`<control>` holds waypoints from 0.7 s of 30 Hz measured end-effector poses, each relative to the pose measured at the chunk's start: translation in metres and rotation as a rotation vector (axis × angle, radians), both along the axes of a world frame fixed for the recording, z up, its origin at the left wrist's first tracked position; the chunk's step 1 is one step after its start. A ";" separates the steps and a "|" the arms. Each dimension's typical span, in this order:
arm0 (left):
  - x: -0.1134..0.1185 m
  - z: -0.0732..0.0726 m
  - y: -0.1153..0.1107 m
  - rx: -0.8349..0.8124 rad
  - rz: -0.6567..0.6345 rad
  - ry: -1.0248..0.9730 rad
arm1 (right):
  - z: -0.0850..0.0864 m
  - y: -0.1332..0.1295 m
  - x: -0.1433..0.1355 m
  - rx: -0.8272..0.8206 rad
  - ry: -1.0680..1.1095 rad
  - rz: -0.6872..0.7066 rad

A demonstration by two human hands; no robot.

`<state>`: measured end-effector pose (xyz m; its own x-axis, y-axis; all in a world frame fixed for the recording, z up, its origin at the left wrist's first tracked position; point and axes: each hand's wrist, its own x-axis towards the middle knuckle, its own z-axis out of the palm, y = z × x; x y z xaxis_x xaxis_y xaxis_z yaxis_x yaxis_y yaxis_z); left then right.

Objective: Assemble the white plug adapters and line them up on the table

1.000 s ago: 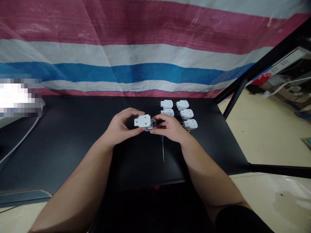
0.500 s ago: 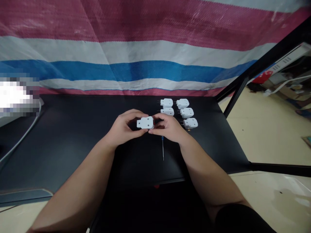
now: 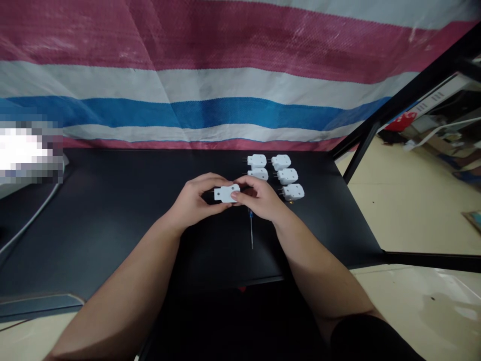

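Note:
Between both hands, over the black table, is a white plastic plug housing [image 3: 225,193] with small round holes in its top face. My left hand [image 3: 195,200] pinches it from the left, fingers on its far edge and thumb on its near edge. My right hand [image 3: 259,196] grips its right end, with the thumb lying on top. A screwdriver [image 3: 251,228] with a blue handle lies below my right hand, its upper part hidden. Several similar white plugs [image 3: 293,192] with thin metal prongs pointing left rest in two columns beyond my right hand.
The black table [image 3: 112,215] runs up to a striped sheet [image 3: 225,113]. At the left stand a blurred-out white object [image 3: 30,155] and a white cable [image 3: 37,220]. A black metal frame [image 3: 361,148] borders the right side. A small brass-coloured piece [image 3: 291,202] lies by the nearest plug.
My right thumb has moved from the plug housing's near edge onto its top face. The housing has shifted slightly to the right and turned a little. The view has moved slightly.

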<state>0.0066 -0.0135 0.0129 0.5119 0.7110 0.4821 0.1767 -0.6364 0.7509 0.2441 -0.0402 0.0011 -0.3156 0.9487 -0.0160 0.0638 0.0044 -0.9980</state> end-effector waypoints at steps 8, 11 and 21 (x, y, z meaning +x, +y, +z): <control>0.017 -0.015 -0.011 -0.198 -0.063 -0.055 | 0.021 -0.027 0.022 0.189 -0.339 0.049; 0.028 -0.023 -0.018 -0.227 -0.092 -0.048 | 0.022 -0.045 0.041 0.269 -0.454 -0.017; 0.059 -0.026 -0.041 -0.633 -0.168 -0.165 | 0.010 -0.087 0.081 0.226 -0.368 -0.280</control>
